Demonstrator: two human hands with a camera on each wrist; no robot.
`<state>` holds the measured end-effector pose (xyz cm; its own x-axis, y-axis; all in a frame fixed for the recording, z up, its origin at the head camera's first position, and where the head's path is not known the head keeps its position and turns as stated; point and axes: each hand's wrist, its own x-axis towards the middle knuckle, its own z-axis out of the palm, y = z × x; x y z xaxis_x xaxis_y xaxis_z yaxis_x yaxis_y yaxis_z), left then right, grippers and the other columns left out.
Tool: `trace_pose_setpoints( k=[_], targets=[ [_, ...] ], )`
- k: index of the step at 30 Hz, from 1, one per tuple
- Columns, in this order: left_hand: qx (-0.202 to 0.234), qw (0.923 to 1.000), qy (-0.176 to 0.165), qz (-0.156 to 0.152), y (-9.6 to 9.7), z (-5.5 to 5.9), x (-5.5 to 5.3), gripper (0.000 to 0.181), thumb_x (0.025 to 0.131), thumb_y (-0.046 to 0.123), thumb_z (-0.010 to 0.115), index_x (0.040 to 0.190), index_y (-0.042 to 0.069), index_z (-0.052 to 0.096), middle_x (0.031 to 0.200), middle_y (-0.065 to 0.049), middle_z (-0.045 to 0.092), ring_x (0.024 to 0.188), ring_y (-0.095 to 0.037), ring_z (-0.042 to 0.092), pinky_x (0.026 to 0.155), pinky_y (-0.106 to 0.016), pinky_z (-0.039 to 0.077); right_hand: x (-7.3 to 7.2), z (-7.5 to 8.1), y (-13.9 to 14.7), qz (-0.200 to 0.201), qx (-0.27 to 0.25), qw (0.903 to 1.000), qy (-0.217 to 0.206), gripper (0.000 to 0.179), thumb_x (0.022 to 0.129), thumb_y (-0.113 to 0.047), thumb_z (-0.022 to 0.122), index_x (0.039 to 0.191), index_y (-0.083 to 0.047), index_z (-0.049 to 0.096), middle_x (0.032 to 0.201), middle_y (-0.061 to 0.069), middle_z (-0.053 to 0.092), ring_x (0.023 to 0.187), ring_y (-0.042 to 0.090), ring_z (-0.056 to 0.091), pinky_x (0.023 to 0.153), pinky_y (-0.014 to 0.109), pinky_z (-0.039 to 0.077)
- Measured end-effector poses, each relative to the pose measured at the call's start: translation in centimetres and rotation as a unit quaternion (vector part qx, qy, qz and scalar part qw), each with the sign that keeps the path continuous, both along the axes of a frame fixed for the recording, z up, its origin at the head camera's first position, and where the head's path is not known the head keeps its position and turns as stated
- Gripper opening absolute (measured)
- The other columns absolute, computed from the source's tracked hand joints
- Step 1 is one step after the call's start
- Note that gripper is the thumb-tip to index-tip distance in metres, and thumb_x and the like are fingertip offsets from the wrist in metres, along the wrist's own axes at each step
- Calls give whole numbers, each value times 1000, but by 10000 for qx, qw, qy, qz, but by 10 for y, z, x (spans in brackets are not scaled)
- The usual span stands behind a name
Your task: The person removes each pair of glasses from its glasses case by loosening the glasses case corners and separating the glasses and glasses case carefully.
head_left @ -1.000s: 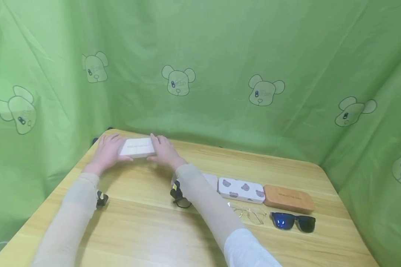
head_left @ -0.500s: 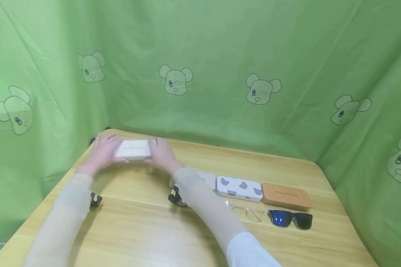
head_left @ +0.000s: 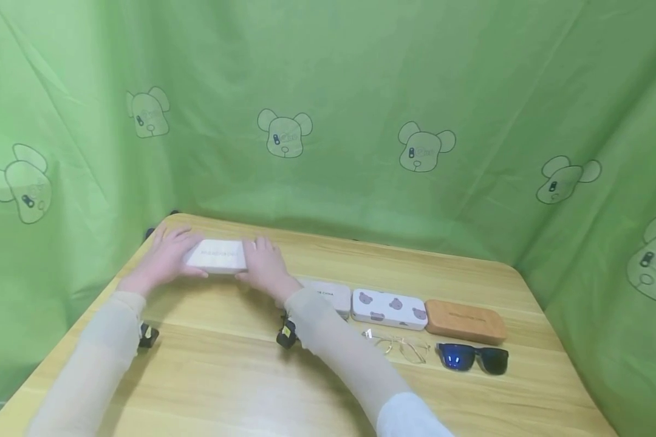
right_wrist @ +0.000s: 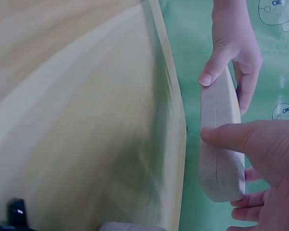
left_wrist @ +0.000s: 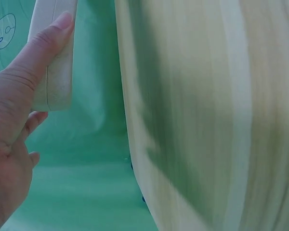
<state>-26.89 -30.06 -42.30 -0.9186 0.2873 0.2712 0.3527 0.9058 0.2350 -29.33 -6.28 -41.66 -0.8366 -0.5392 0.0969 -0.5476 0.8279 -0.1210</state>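
Note:
A pale eyeglass case is held by its two ends over the far left part of the table. My left hand grips the left end, its thumb along the near side; the left wrist view shows the thumb on the case's seamed edge. On the other end, my right hand has its thumb on the same side and its fingers behind, as the right wrist view shows. A gap with a shadow shows between case and table. The lid's seam is closed. Its print is too blurred to read.
Right of my forearm lie a pale case, a bear-patterned case and a brown case in a row. In front are clear-framed glasses and dark sunglasses. Green curtain surrounds the wooden table.
Both hands have brought the eyeglass case slightly nearer and to the left, still gripped at both ends. More of the pale case shows beside my right forearm. The view has shifted a little.

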Motion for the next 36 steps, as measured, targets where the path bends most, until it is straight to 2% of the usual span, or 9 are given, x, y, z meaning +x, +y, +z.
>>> trace_pose_setpoints(
  k=[4, 10, 17, 24, 29, 36],
  targets=[
    [105, 9996, -280, -22, 3, 0, 3, 85, 66, 41, 87, 135, 3, 53, 139, -22, 54, 139, -45, 33, 118, -68, 0, 3, -6, 2, -22, 102, 9999, 98, 77, 82, -46, 74, 141, -8, 42, 123, 9, 54, 114, 22, 52, 100, 35, 49],
    [139, 9988, -469, -101, 7, -4, 5, 86, 67, 41, 86, 136, 4, 52, 142, -21, 52, 140, -46, 30, 117, -69, 0, 7, -10, 7, -80, 175, 9997, 156, 73, 80, -48, 75, 134, -8, 48, 117, 8, 57, 110, 22, 53, 96, 36, 51],
    [145, 9983, -530, -190, 11, -9, 6, 85, 67, 44, 85, 137, 7, 52, 143, -19, 51, 142, -44, 28, 117, -68, 0, 10, -12, 12, -218, 389, 9988, 180, 81, 77, -53, 75, 139, -9, 47, 122, 9, 56, 118, 24, 52, 100, 38, 49],
    [108, 9979, -583, -263, 17, -13, 7, 86, 67, 44, 84, 137, 7, 52, 144, -18, 51, 142, -45, 28, 117, -69, 1, 14, -15, 16, -277, 608, 9973, 296, 82, 76, -58, 74, 137, -8, 49, 129, 10, 54, 125, 25, 48, 105, 40, 46],
    [-7, 9970, -708, -318, 21, -16, 8, 86, 68, 45, 83, 138, 6, 51, 145, -17, 51, 143, -46, 26, 116, -71, 2, 19, -18, 17, -378, 757, 9957, 385, 83, 74, -61, 74, 134, -8, 52, 136, 11, 51, 135, 28, 42, 111, 44, 40],
    [-54, 9951, -919, -368, 27, -18, 11, 84, 69, 43, 83, 138, 8, 51, 145, -15, 51, 143, -47, 25, 114, -73, 2, 26, -20, 19, -451, 922, 9943, 274, 85, 72, -62, 75, 132, -6, 53, 138, 11, 51, 137, 28, 38, 112, 45, 38]
  ],
)
